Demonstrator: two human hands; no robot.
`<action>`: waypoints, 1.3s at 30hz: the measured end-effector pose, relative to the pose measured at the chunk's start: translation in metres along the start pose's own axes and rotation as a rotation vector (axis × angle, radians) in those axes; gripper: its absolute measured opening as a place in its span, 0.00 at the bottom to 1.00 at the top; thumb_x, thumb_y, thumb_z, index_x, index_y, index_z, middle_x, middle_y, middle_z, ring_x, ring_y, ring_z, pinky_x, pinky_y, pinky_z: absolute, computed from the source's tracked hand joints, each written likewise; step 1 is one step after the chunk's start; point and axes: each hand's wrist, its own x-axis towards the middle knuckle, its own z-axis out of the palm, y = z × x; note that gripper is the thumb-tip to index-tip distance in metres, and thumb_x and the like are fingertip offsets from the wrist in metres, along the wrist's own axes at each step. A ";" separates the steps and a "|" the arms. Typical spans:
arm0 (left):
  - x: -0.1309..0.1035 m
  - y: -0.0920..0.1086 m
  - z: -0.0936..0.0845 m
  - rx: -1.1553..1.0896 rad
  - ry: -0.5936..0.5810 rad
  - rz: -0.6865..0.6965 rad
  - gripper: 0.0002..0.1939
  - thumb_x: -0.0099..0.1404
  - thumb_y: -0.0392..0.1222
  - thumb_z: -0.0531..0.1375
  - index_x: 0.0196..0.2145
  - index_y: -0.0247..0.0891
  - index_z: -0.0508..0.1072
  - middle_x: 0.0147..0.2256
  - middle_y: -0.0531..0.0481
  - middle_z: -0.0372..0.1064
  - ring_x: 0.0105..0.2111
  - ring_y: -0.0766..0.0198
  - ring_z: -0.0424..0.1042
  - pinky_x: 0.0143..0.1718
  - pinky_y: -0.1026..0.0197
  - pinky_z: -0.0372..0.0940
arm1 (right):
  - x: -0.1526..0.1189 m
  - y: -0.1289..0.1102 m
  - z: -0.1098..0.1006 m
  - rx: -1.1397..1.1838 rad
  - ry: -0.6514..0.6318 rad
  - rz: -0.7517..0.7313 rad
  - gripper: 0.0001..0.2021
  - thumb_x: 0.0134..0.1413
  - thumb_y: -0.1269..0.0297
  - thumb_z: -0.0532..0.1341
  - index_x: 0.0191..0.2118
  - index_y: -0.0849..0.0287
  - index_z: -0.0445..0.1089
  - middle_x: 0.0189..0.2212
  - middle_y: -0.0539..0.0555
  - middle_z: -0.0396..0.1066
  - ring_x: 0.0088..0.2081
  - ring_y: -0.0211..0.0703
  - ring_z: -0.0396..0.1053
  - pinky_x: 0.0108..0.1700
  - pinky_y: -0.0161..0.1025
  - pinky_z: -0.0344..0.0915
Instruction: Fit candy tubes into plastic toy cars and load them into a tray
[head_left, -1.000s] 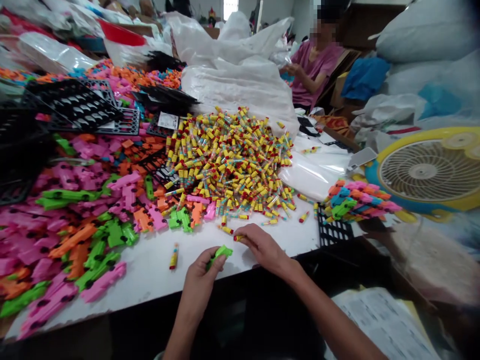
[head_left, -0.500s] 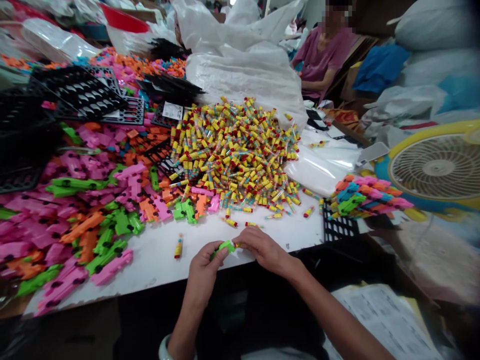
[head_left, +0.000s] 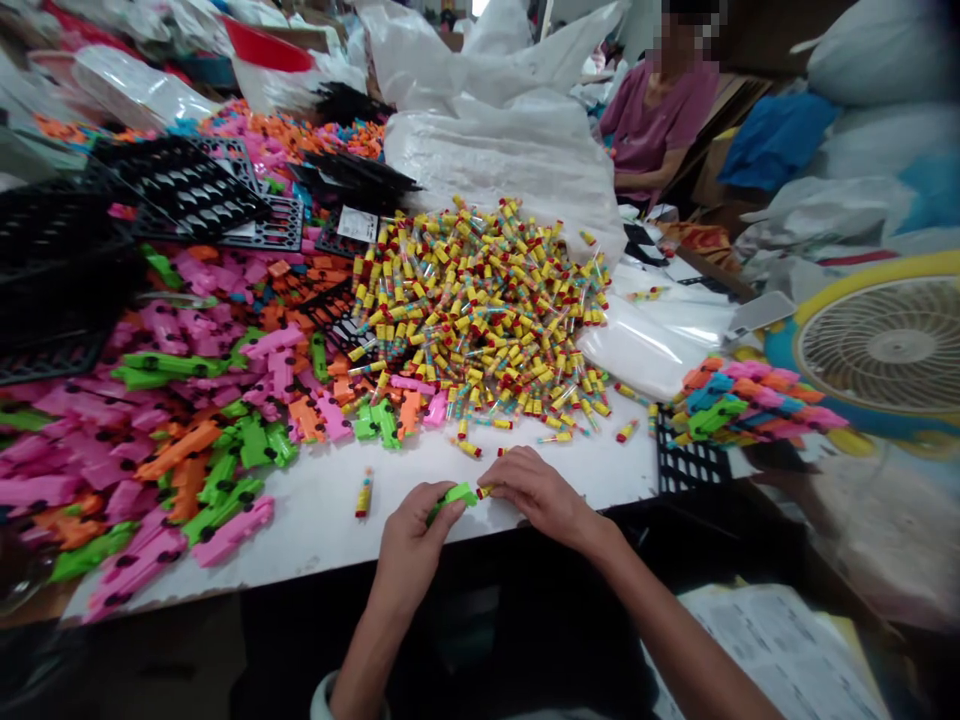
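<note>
My left hand (head_left: 420, 522) is closed on a green toy car (head_left: 459, 493), pinched between thumb and fingers at the table's front edge. Close by on the right, my right hand (head_left: 541, 500) grips a small candy tube (head_left: 486, 491) with a yellow label and red cap. The tube's end points at the car with a narrow gap between them. Most of the tube is hidden by my fingers. Beyond my hands rises a big heap of such tubes (head_left: 487, 310). One single tube (head_left: 363, 494) lies on the white table to the left.
Pink, orange and green toy cars (head_left: 180, 400) are piled on the left, with black plastic trays (head_left: 180, 190) behind. A loaded tray (head_left: 690, 450) and a yellow-blue fan (head_left: 892, 345) stand right. A person in a purple shirt (head_left: 660, 110) sits at the back.
The tube in my right hand has drawn slightly away from the green car, leaving a small gap. The whole view has shifted a little.
</note>
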 end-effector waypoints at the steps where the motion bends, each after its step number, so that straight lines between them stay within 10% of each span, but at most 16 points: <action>1: 0.000 0.000 0.000 0.006 -0.006 0.001 0.13 0.61 0.51 0.60 0.39 0.43 0.76 0.36 0.51 0.71 0.40 0.60 0.68 0.44 0.60 0.60 | 0.001 0.000 0.001 0.007 0.008 0.002 0.09 0.64 0.63 0.54 0.43 0.57 0.70 0.36 0.55 0.74 0.40 0.42 0.66 0.45 0.42 0.61; 21: 0.020 -0.018 -0.038 0.331 0.193 0.413 0.11 0.64 0.51 0.60 0.42 0.47 0.77 0.40 0.51 0.76 0.41 0.60 0.74 0.45 0.62 0.69 | 0.033 -0.002 0.028 0.025 0.227 -0.120 0.11 0.61 0.68 0.57 0.48 0.52 0.70 0.37 0.53 0.74 0.39 0.41 0.68 0.41 0.38 0.67; 24: 0.038 0.028 -0.062 0.324 0.247 0.496 0.12 0.62 0.51 0.62 0.42 0.47 0.77 0.39 0.52 0.76 0.40 0.61 0.75 0.42 0.64 0.70 | 0.075 -0.020 0.006 0.046 0.317 -0.209 0.13 0.61 0.68 0.57 0.50 0.50 0.69 0.38 0.52 0.74 0.40 0.39 0.69 0.42 0.36 0.68; 33: 0.073 0.273 -0.134 0.377 0.488 0.833 0.16 0.62 0.53 0.58 0.41 0.42 0.75 0.39 0.49 0.75 0.40 0.58 0.71 0.46 0.58 0.65 | 0.237 -0.136 -0.139 0.099 0.576 -0.498 0.10 0.60 0.65 0.59 0.46 0.53 0.72 0.41 0.52 0.75 0.44 0.39 0.71 0.48 0.37 0.66; 39: 0.100 0.320 -0.163 0.363 0.425 0.866 0.18 0.58 0.53 0.60 0.41 0.40 0.76 0.38 0.51 0.75 0.40 0.58 0.70 0.47 0.57 0.63 | 0.275 -0.163 -0.194 -0.020 0.595 -0.507 0.08 0.58 0.63 0.61 0.42 0.55 0.73 0.38 0.52 0.75 0.41 0.40 0.70 0.45 0.37 0.65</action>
